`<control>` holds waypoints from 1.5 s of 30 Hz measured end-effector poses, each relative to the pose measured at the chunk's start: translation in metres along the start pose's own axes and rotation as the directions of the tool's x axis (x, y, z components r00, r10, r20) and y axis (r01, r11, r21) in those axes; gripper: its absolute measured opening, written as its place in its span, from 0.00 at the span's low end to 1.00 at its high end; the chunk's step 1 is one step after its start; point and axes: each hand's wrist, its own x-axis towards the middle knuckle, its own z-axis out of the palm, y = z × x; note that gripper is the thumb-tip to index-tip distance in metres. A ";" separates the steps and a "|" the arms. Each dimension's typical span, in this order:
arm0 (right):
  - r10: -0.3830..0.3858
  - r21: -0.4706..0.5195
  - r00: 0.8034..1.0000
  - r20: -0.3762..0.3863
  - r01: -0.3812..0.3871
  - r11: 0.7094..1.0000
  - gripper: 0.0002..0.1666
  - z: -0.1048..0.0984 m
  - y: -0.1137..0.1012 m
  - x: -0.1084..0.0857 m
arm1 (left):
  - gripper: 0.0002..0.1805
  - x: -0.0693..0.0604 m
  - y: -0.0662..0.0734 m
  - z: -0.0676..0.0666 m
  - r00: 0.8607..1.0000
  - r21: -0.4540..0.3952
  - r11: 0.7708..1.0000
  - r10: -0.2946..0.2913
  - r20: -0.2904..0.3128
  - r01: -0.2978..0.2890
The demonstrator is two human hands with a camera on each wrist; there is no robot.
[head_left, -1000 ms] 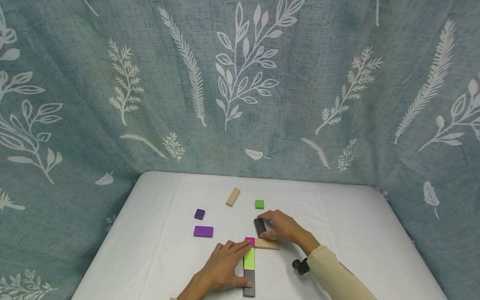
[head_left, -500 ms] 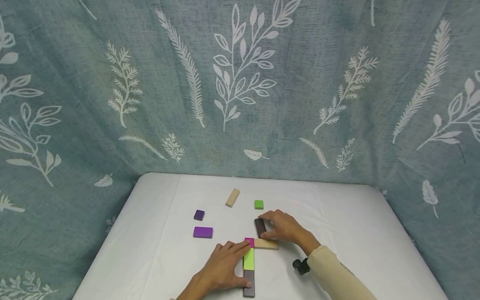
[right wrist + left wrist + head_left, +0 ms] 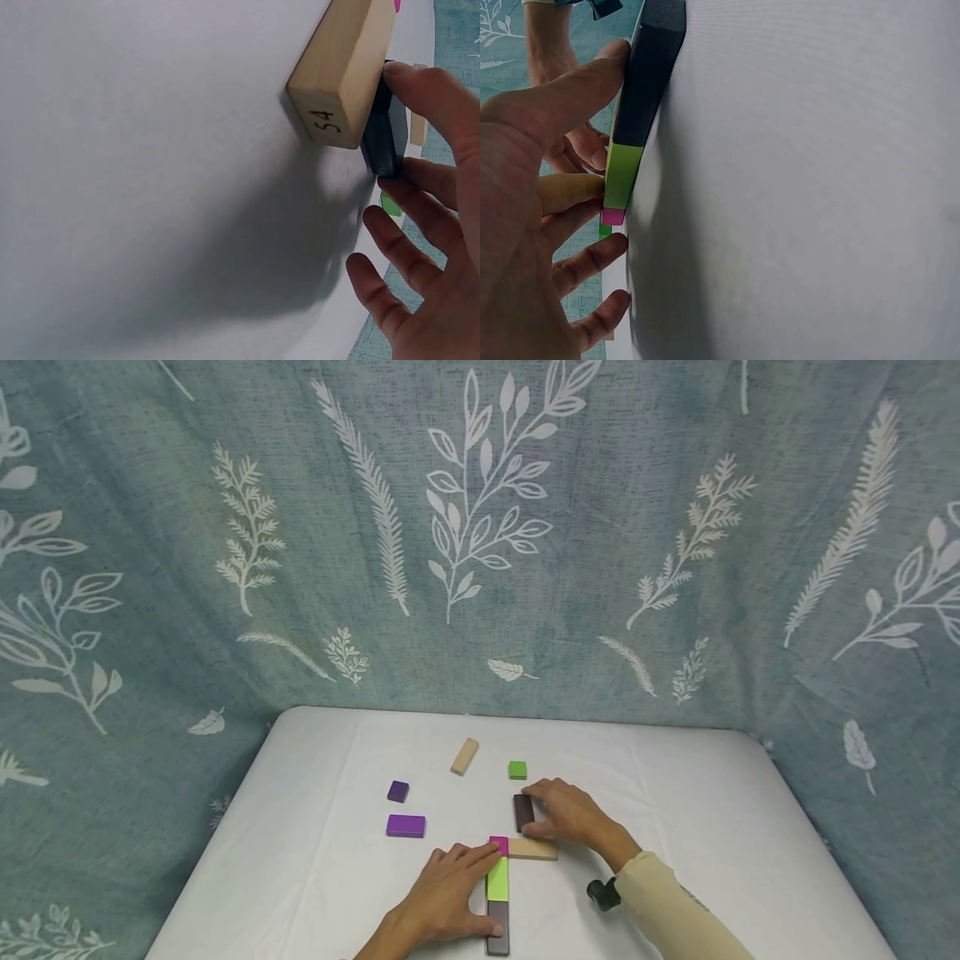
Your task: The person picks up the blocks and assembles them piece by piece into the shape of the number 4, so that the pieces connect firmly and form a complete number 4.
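Note:
My right hand pinches a dark brown block by its two ends, thumb near and forefinger far. That block lies just beyond a natural wood block, which in the right wrist view bears the number 54. A lengthwise row holds a pink block, a lime-green block and a dark grey block; the wood block extends right from the pink end. Over this row's left side lies my left hand, fingers fairly straight, fingertips touching the pink block and thumb on the dark grey block.
On the white table lie a purple block, a small dark purple block, another wood block and a small green block. A leaf-patterned curtain hangs around the table's back and sides.
The dark brown block in my right hand has shifted slightly right and turned straighter, less slanted than before. My left hand has stayed on the row.

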 end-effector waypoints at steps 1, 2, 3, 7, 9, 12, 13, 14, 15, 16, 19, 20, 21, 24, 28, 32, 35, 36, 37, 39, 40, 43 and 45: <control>-0.003 0.002 1.000 -0.001 0.003 1.000 0.38 0.000 0.000 0.000 | 0.53 0.000 0.000 0.000 1.000 0.001 1.000 0.000 0.001 0.000; -0.007 0.005 1.000 -0.002 0.007 1.000 0.38 0.000 0.000 0.000 | 0.53 0.000 0.000 0.000 1.000 0.000 1.000 -0.002 0.004 0.002; -0.010 0.008 1.000 -0.002 0.010 1.000 0.38 0.000 0.000 0.000 | 0.53 0.000 0.000 0.000 1.000 -0.001 1.000 -0.003 0.005 0.003; -0.026 0.006 1.000 -0.004 0.027 1.000 0.37 0.000 0.000 0.000 | 0.53 0.000 0.000 0.000 1.000 -0.009 1.000 -0.008 0.009 0.008; -0.027 0.004 1.000 -0.008 0.027 1.000 0.36 0.000 0.000 0.001 | 0.53 0.000 0.000 0.000 1.000 -0.010 1.000 -0.008 0.007 0.008; -0.022 0.004 1.000 -0.014 0.022 1.000 0.36 -0.001 -0.001 0.002 | 0.53 0.000 0.000 0.001 1.000 -0.006 1.000 -0.005 -0.003 0.005; -0.021 0.006 1.000 -0.016 0.021 1.000 0.36 -0.002 -0.001 0.002 | 0.53 0.000 -0.001 0.001 1.000 -0.004 1.000 -0.004 -0.006 0.004; -0.023 0.007 0.999 -0.022 0.023 1.000 0.36 -0.002 -0.002 0.003 | 0.53 0.000 -0.001 0.001 1.000 -0.003 1.000 -0.002 -0.010 0.002; -0.026 0.011 0.999 -0.024 0.026 1.000 0.36 -0.002 -0.003 0.004 | 0.53 -0.001 -0.001 0.001 1.000 -0.003 1.000 -0.002 -0.013 0.002; -0.027 0.016 0.999 -0.025 0.027 1.000 0.37 -0.003 -0.003 0.004 | 0.53 -0.001 -0.001 0.001 1.000 0.000 1.000 0.001 -0.014 -0.001; -0.038 0.026 0.999 -0.025 0.039 0.999 0.37 -0.003 -0.006 0.006 | 0.53 -0.001 -0.002 0.001 1.000 0.010 1.000 0.009 -0.019 -0.009; -0.043 0.027 0.999 -0.027 0.044 0.999 0.37 -0.003 -0.007 0.007 | 0.53 -0.001 -0.002 0.001 1.000 0.014 1.000 0.012 -0.020 -0.012; -0.044 0.028 0.999 -0.023 0.045 0.999 0.37 -0.003 -0.008 0.007 | 0.54 -0.001 -0.002 0.000 1.000 0.019 1.000 0.014 -0.021 -0.014; -0.042 0.037 0.999 -0.020 0.042 0.998 0.38 -0.003 -0.012 0.009 | 0.54 -0.001 -0.002 0.000 0.999 0.028 0.999 0.022 -0.024 -0.021; -0.021 0.053 1.000 -0.011 0.022 0.998 0.38 -0.003 -0.017 0.010 | 0.53 0.000 -0.002 0.000 1.000 0.024 1.000 0.020 -0.019 -0.019; -0.026 0.044 1.000 -0.005 0.026 0.999 0.38 -0.001 -0.020 0.013 | 0.54 0.000 -0.002 0.000 1.000 0.021 1.000 0.015 -0.011 -0.015; -0.046 0.043 0.999 -0.013 0.047 0.998 0.38 0.002 -0.022 0.015 | 0.53 0.000 -0.002 0.000 1.000 0.024 1.000 0.017 -0.012 -0.017; -0.049 0.045 0.999 -0.015 0.050 0.998 0.38 0.002 -0.023 0.015 | 0.53 -0.001 -0.002 0.000 1.000 0.026 1.000 0.018 -0.013 -0.017; -0.056 0.045 0.998 -0.018 0.056 0.997 0.38 0.003 -0.023 0.016 | 0.53 -0.001 -0.002 0.000 1.000 0.028 0.999 0.019 -0.015 -0.018; -0.063 0.048 0.998 -0.021 0.064 0.997 0.38 0.004 -0.024 0.017 | 0.54 0.000 -0.002 0.000 1.000 0.034 0.999 0.020 -0.018 -0.019; -0.067 0.046 0.998 -0.021 0.067 0.997 0.38 0.005 -0.025 0.017 | 0.54 0.000 -0.002 0.000 1.000 0.035 0.999 0.021 -0.020 -0.020; -0.066 0.045 0.998 -0.015 0.067 0.997 0.38 0.007 -0.026 0.018 | 0.54 -0.001 -0.001 -0.001 1.000 0.032 0.999 0.021 -0.019 -0.021; -0.066 0.052 0.998 -0.015 0.067 0.996 0.38 0.007 -0.028 0.017 | 0.54 -0.001 -0.001 -0.001 1.000 0.029 0.999 0.020 -0.016 -0.020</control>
